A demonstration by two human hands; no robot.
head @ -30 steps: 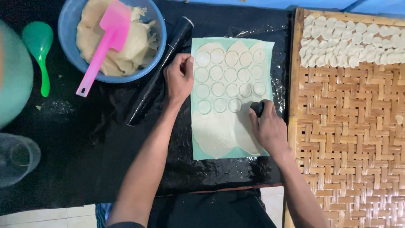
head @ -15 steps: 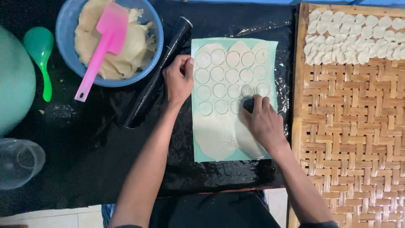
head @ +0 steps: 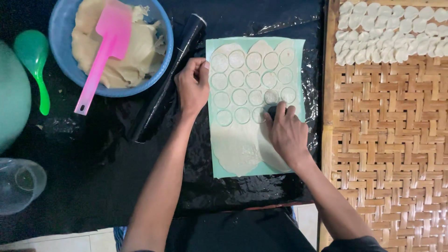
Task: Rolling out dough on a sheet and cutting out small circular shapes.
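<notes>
Your right hand [head: 285, 133] presses a small dark cutter [head: 272, 110] into the dough sheet [head: 242, 149]; uncut dough lies toward six o'clock. Your left hand [head: 193, 86], fingers curled, pins the sheet's nine o'clock edge.

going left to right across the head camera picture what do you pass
Green spoon → blue bowl of dough with pink spatula → black rolling pin → left hand → dough sheet → right hand → woven tray.

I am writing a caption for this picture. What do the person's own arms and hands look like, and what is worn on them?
Both forearms are bare, and so are the left hand and the right hand. No gloves, rings, watch or bracelets show. At the bottom edge a dark sleeve begins on the right arm.
</notes>
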